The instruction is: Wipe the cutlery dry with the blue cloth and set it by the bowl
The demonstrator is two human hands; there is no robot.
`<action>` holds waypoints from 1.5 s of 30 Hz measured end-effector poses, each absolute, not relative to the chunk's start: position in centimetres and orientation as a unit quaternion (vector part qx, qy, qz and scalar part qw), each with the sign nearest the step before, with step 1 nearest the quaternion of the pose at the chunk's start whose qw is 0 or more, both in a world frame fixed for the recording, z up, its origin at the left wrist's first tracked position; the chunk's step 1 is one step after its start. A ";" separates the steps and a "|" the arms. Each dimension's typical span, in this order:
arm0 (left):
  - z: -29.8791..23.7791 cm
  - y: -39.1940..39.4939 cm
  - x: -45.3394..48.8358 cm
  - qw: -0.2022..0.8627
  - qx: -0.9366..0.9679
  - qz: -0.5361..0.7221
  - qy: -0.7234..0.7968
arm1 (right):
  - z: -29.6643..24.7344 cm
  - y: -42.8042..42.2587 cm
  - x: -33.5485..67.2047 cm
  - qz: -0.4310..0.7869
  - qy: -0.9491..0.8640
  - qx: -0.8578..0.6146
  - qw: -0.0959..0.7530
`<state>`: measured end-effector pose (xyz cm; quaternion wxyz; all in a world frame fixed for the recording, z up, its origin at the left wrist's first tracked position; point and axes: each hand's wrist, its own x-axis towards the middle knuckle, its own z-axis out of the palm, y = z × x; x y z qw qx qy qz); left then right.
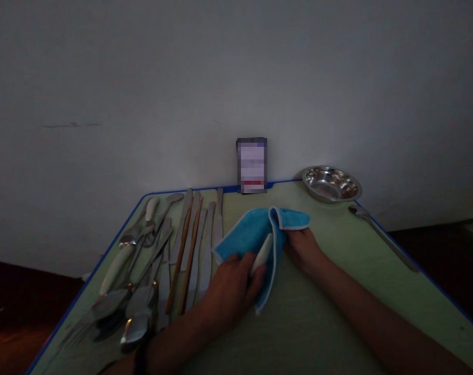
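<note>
My left hand [230, 289] is closed around a utensil with a pale white handle [263, 254]; the utensil's other end is hidden. Behind and beside that handle hangs a blue cloth [240, 232] with white edging, folded over at the top. My right hand [304, 251] grips the cloth from its right side, the fingertips partly covered by it. Left of my hands lie several table knives [207, 247] and a pair of wooden chopsticks [191, 255]. Farther left is a jumble of spoons [137, 328] and forks [74, 330], some with white handles.
A metal bowl [330, 190] sits at the table's far right corner, with a single spoon [382, 237] along the right edge. A phone [252, 165] leans against the grey wall [181, 94]. Blue edging borders the pale green table [337, 333].
</note>
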<state>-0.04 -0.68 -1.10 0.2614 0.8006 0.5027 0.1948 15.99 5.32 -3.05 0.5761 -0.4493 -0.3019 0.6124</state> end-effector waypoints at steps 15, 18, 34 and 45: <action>-0.4 -0.7 -0.6 0.420 0.749 0.279 0.431 | -3.7 5.1 15.8 0.528 -0.415 -0.474 0.569; -0.4 -0.7 -0.6 0.430 0.731 0.291 0.443 | -3.5 5.0 15.8 0.528 -0.449 -0.473 0.544; -0.4 -0.6 -0.1 0.415 0.670 0.332 0.518 | -2.4 6.5 17.5 0.666 -0.274 -0.386 0.576; -0.4 -0.7 -0.2 0.428 0.720 0.282 0.469 | -2.7 5.6 17.8 0.538 -0.533 -0.450 0.474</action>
